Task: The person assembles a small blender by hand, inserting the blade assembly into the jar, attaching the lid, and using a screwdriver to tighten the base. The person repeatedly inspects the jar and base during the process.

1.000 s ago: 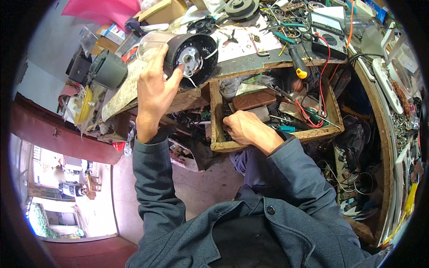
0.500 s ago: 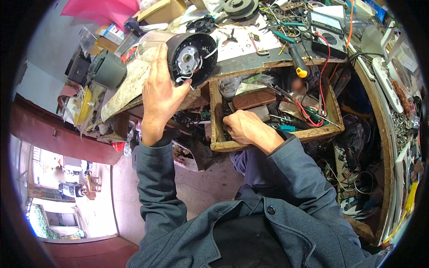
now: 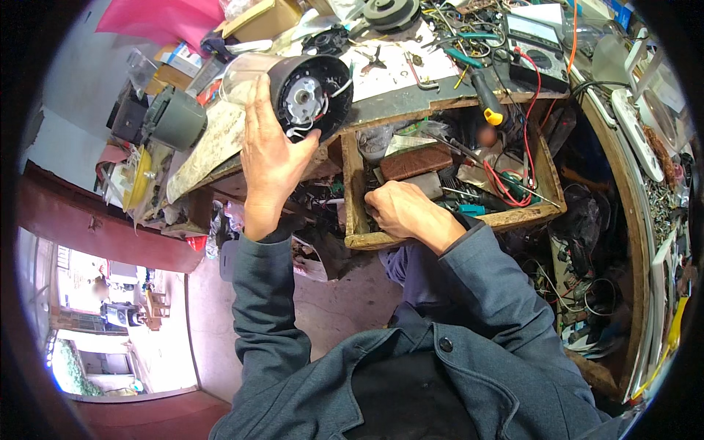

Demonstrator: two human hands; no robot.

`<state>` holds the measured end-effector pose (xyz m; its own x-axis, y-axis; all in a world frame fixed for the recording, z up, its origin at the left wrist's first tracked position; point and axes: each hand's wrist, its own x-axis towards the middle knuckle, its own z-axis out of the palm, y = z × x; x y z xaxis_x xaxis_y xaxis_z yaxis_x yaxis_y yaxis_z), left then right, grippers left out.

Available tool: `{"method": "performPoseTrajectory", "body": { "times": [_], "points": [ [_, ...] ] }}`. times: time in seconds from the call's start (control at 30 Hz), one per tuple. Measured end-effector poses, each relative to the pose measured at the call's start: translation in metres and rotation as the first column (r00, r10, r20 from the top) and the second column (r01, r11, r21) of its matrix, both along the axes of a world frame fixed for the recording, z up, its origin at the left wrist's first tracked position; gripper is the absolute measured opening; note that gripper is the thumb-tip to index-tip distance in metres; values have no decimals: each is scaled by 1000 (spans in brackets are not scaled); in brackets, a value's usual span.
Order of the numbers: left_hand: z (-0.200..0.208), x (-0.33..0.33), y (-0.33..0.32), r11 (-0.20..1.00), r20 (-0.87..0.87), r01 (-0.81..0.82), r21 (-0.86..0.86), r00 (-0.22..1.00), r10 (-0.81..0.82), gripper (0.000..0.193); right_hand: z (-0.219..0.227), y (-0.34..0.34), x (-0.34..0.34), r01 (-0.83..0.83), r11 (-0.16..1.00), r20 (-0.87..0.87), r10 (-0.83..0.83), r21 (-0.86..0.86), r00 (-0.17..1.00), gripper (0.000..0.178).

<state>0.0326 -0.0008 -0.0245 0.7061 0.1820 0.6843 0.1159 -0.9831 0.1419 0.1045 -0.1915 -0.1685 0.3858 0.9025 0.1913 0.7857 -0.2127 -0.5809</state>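
Observation:
A round black appliance housing (image 3: 339,110) lies on its side at the bench's front edge, with a clear jar-like part behind it. Its open end faces me, showing a round metal motor (image 3: 304,101) and white wires. My left hand (image 3: 271,165) grips the housing from below, fingers up along its side and thumb at the lower rim. Inside the open wooden drawer (image 3: 455,226), near its left front corner, is my right hand (image 3: 411,209). Its fingers are curled together; whatever is between them is hidden. Beside it lie a reddish-brown block (image 3: 416,161) and a grey block (image 3: 424,185).
On the bench are a multimeter (image 3: 539,59) with red leads, a screwdriver (image 3: 486,99) overhanging the edge, pliers (image 3: 463,57) and loose parts on white paper. A dark grey pot-shaped container (image 3: 176,117) stands at left. Cables and scraps fill the space right of the drawer.
The housing has shifted very slightly left, and my left wrist has swung a little to the right. My right hand has stayed nearly still in the drawer.

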Motion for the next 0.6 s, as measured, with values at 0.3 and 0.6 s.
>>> {"method": "performPoseTrajectory", "body": {
  "times": [0.3, 0.6],
  "points": [
    [-2, 4, -3, 999, 47, -34, 4, 998, 34, 106, -2, 1, 1, 2, 1000, 0, -2, -6, 1000, 18],
    [-4, 6, -3, 998, 85, -41, 45, 996, 37, 98, 3, -1, 0, 2, 1000, -11, -2, -6, 1000, 18]
  ]
}}
